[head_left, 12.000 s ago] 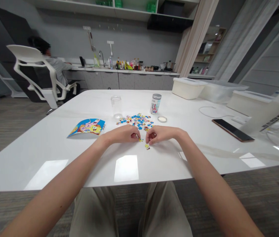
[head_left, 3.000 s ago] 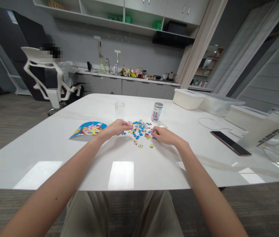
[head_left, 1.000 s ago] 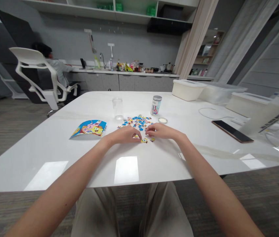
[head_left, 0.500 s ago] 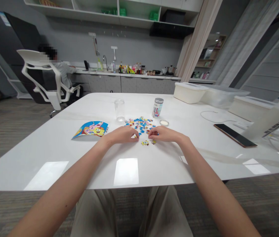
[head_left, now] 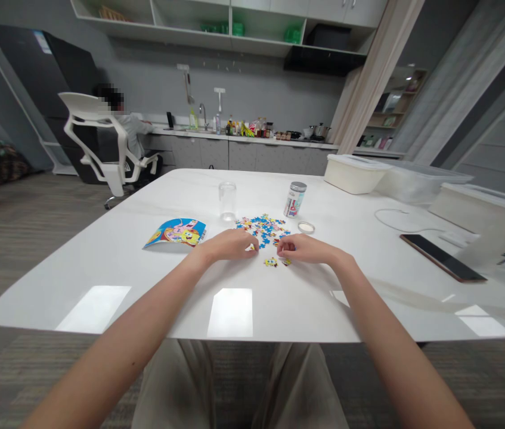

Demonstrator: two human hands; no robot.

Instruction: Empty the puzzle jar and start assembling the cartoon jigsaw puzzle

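A loose heap of small jigsaw puzzle pieces (head_left: 262,225), blue, yellow and pink, lies on the white table just beyond both hands. My left hand (head_left: 233,245) rests at the heap's near left side, thumb and fingers pinched, with a bit of a yellow puzzle piece (head_left: 253,247) showing between them. At the near right side, my right hand (head_left: 304,248) has its fingers curled together; whatever its fingertips hold is hidden. Between and just below the hands lies a small yellow cluster of puzzle (head_left: 270,262). Another yellow and dark piece (head_left: 287,261) sits under the right fingers.
Left lies a curled cartoon picture sheet (head_left: 176,231). Behind the heap stand a clear jar (head_left: 228,202) and a printed can (head_left: 295,200), with a round lid (head_left: 306,227) nearby. A phone (head_left: 442,257), cable and storage boxes (head_left: 357,174) are right. A person sits in a white chair (head_left: 115,176).
The camera view has turned slightly left, so everything appears farther right. Both hands keep nearly the same place and pose beside the puzzle pieces.
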